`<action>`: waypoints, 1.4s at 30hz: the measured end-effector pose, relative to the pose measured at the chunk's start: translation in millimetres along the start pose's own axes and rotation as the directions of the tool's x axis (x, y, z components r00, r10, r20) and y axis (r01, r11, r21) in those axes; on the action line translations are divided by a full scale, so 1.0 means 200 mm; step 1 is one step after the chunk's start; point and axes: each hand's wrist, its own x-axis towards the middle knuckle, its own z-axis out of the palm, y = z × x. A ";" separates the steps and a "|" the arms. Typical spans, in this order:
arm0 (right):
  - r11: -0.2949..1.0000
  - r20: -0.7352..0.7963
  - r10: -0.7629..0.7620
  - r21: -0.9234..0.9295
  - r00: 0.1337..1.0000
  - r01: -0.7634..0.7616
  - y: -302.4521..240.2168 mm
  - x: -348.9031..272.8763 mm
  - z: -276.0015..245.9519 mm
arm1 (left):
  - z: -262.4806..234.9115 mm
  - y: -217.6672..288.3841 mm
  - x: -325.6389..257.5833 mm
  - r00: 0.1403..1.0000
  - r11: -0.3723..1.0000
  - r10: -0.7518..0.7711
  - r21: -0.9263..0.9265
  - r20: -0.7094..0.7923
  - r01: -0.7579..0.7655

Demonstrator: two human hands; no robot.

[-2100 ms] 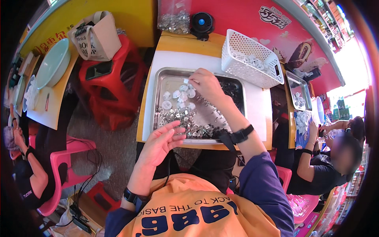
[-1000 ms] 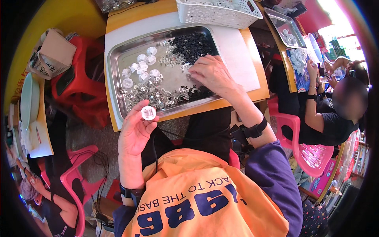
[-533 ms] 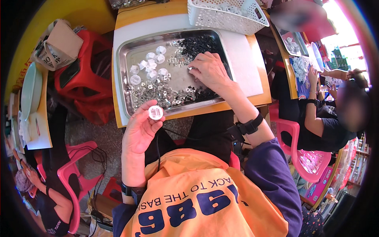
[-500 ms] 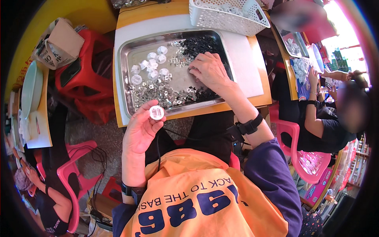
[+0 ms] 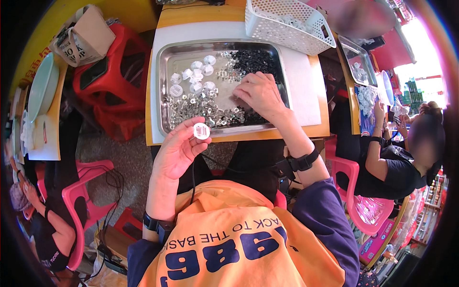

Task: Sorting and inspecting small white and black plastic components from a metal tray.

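Your left hand (image 5: 174, 153) has the white round piece (image 5: 201, 131) pinched by its edge, thumb and fingers closed on it, at the near edge of the metal tray (image 5: 184, 58). If that pinch gets loose, the piece could fall off the near side of the tray, because so little of it is held. Your right hand (image 5: 262, 95) is over the right half of the tray, fingers curled down; I can't tell if they have hold of anything, since the tips are hidden. Black bits (image 5: 253, 62) lie in the tray's far right part and clear bits (image 5: 191, 107) in its near left part, so a wide sweep there could mix them up
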 end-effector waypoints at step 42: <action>0.728 0.176 0.314 0.586 0.933 -0.356 -0.24 -0.03 -0.09 | 0.02 0.02 0.00 1.000 0.999 0.004 -0.048 0.008 -0.004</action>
